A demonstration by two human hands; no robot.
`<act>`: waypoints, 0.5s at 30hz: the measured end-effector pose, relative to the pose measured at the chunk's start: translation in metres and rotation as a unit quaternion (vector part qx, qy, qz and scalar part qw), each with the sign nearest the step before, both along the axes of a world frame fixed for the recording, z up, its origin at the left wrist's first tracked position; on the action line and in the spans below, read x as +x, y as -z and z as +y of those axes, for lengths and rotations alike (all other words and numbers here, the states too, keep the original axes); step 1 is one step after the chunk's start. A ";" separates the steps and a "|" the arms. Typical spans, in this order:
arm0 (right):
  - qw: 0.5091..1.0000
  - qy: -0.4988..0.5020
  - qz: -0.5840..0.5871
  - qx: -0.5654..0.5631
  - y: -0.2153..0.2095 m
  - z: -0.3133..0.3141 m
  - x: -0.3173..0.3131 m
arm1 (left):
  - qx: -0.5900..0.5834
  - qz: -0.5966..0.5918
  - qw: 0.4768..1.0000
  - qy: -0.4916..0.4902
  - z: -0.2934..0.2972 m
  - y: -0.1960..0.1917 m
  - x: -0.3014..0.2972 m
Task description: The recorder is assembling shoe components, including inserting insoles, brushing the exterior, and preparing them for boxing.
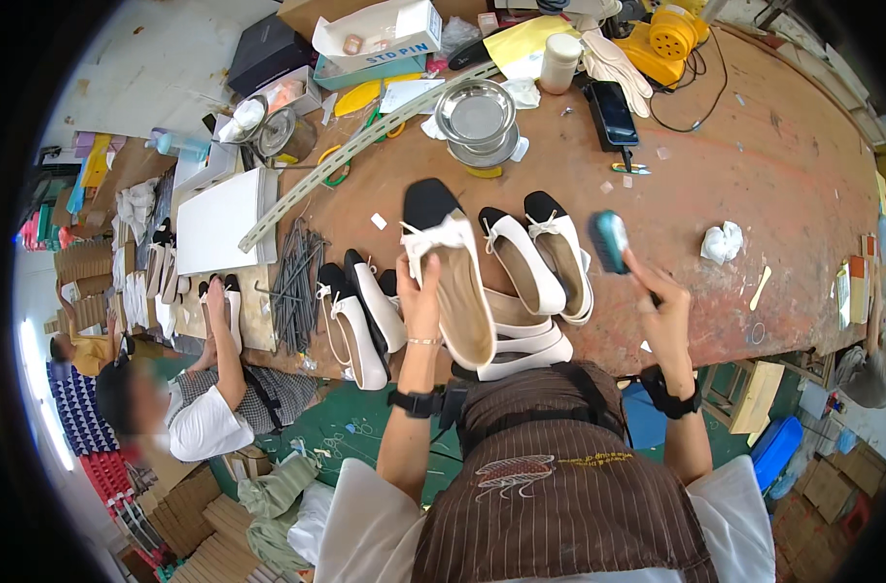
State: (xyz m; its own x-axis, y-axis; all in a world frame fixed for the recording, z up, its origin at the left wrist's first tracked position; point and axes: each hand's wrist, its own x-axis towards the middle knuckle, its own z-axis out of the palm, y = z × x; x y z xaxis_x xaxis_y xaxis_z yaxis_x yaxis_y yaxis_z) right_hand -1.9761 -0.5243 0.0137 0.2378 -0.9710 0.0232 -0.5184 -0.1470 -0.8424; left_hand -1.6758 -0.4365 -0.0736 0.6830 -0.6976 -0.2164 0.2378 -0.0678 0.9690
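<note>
My left hand (pixel 421 303) is closed around the side of a white ballet flat (pixel 474 321) with a black toe and a small bow. The shoe is held up over the table's near edge, toe pointing away from me. To its right, my right hand (pixel 662 309) grips a teal-backed brush (pixel 610 241) with dark bristles, apart from the shoe and slightly blurred. More flats of the same kind (pixel 526 260) lie just right of the held shoe, some stacked on others. Another group of flats (pixel 363 335) rests to the left of my left hand.
A bundle of grey metal rods (pixel 297 282) lies left, beside a long slotted metal strip (pixel 365 146). Metal bowls (pixel 476 115), a white jar (pixel 559 64), a phone (pixel 613 115) and a yellow power tool (pixel 668 39) stand farther back. A crumpled white wad (pixel 721 243) is right. A co-worker (pixel 205 408) sits left, handling shoes.
</note>
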 end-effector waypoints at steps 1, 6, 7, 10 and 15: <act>0.997 -0.045 0.007 -0.063 -0.008 0.000 0.014 | 0.036 -0.070 0.996 0.038 0.007 -0.026 -0.007; 0.942 -0.230 0.093 -0.226 -0.052 0.036 0.076 | 0.094 -0.265 0.955 0.095 0.052 -0.052 -0.036; 0.939 -0.212 0.128 -0.240 -0.045 0.031 0.079 | 0.094 -0.265 0.955 0.098 0.058 -0.061 -0.037; 0.952 -0.097 0.225 -0.183 -0.034 0.004 0.065 | 0.104 -0.224 0.964 0.095 0.069 -0.080 -0.040; 0.943 -0.237 0.122 -0.202 -0.057 0.068 0.082 | 0.160 -0.288 0.938 0.107 0.080 -0.080 -0.049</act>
State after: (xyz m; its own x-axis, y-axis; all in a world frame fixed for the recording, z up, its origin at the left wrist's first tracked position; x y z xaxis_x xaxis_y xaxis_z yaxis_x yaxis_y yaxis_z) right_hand -1.8942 -0.4563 0.0706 0.6879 -0.6790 0.2564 -0.4855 -0.6931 -0.5328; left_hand -1.7253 -0.3566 0.0063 0.6026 -0.7943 -0.0772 -0.3709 -0.3644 0.8542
